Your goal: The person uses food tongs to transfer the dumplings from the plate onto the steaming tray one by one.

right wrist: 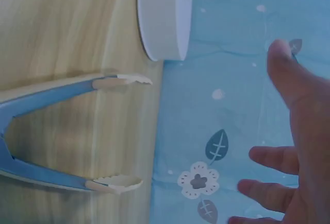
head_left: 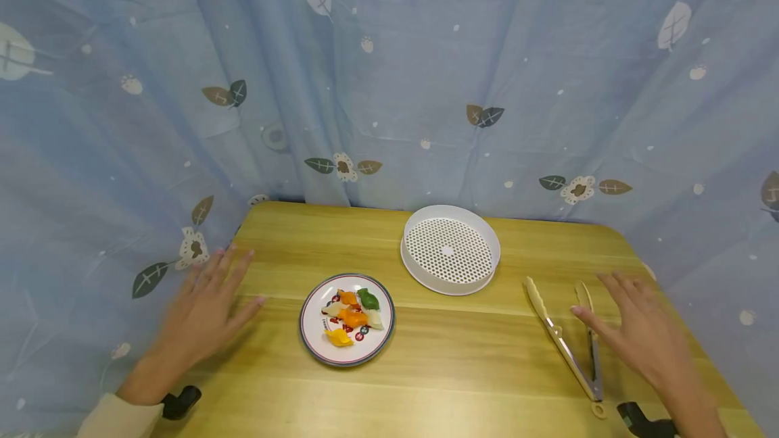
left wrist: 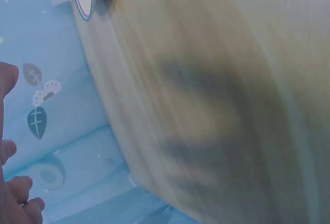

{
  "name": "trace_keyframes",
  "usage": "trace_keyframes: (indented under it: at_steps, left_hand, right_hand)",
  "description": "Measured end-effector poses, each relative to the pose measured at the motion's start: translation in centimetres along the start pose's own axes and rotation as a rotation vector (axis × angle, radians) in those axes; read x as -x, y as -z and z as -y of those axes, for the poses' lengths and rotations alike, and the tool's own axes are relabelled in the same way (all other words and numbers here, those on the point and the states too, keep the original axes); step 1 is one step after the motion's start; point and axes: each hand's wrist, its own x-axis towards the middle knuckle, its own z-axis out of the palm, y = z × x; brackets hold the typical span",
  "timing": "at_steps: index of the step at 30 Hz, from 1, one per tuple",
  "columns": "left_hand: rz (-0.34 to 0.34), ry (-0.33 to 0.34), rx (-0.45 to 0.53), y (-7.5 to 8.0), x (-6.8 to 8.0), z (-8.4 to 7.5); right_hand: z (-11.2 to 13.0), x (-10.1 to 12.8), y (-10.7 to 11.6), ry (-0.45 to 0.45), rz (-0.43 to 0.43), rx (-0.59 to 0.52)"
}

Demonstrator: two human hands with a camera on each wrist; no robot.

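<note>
My left hand (head_left: 203, 313) is at the table's left side, fingers spread and holding nothing. To its right lies a round plate (head_left: 310, 326) with a dark rim, bearing several small orange, yellow, green and whitish pieces shaped like dumplings (head_left: 354, 318). Over the right side my right hand (head_left: 648, 336) hovers with fingers extended, also bare. Beside its thumb lie tongs (head_left: 569, 357) with metal arms and cream tips, their arms spread apart. Further back stands a white round steamer tray (head_left: 450, 282) with a perforated base. In the right wrist view the tongs (right wrist: 51, 98) lie apart from the fingers.
The wooden table (head_left: 462, 370) has rounded far corners. A blue curtain (head_left: 402, 86) with leaf and flower prints hangs close behind it and along both sides. A dark strap device (head_left: 181, 403) sits on the left wrist, and another (head_left: 645, 421) on the right.
</note>
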Motion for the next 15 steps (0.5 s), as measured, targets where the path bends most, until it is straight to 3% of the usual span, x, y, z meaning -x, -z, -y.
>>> trace_keyframes:
  at_steps: [4,9,15]
  left_hand:
    - [0.001,0.015,0.072,-0.6,0.3,-0.4]
    - [-0.045,0.030,0.209,-1.2,0.7,-1.1]
    - [0.039,0.144,0.429,-2.0,1.3,-2.3]
  right_hand:
    - [0.2,0.1,-0.3,-0.064,0.051,0.011]
    - [0.4,0.5,-1.2,-0.112,0.031,-0.041]
    - [0.4,0.9,-2.4,-0.184,0.059,-0.081]
